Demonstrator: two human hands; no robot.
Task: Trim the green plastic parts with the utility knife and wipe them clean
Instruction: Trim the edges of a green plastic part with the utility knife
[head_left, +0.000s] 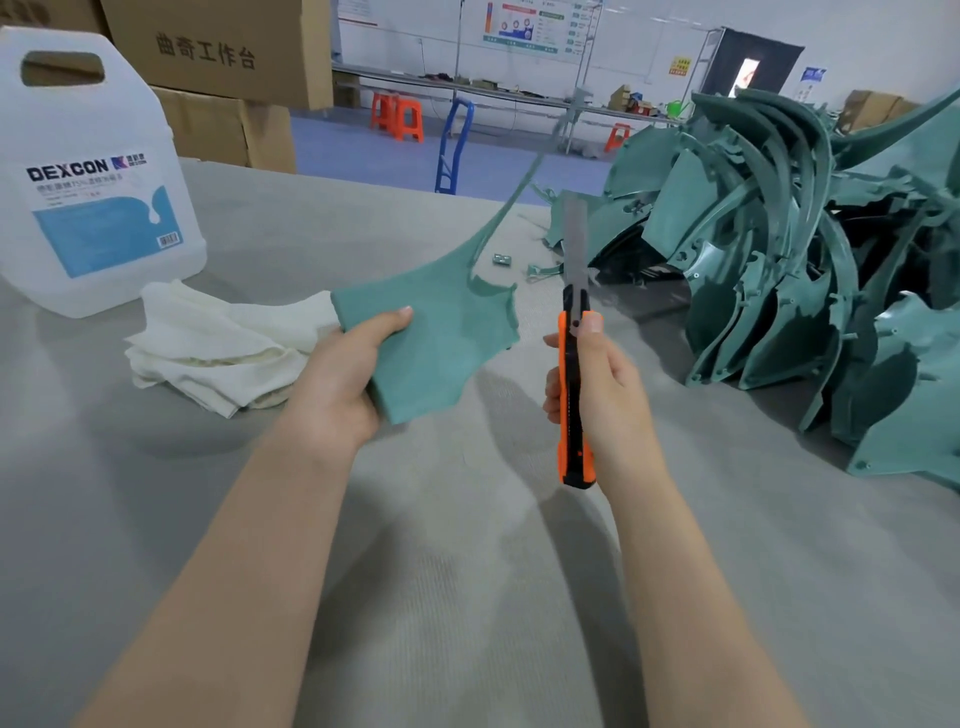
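Observation:
My left hand grips the wide flat end of a green plastic part, thumb on top, holding it above the table. The part narrows into a long thin arm that runs up and away to the right. My right hand grips an orange and black utility knife upright, its blade extended and pointing away, just right of the part's jagged edge. The blade does not touch the part.
A pile of green plastic parts fills the right side of the grey table. White cloths lie at the left beside a large white DEXCON jug. Small green offcuts lie behind the knife. Cardboard boxes stand behind.

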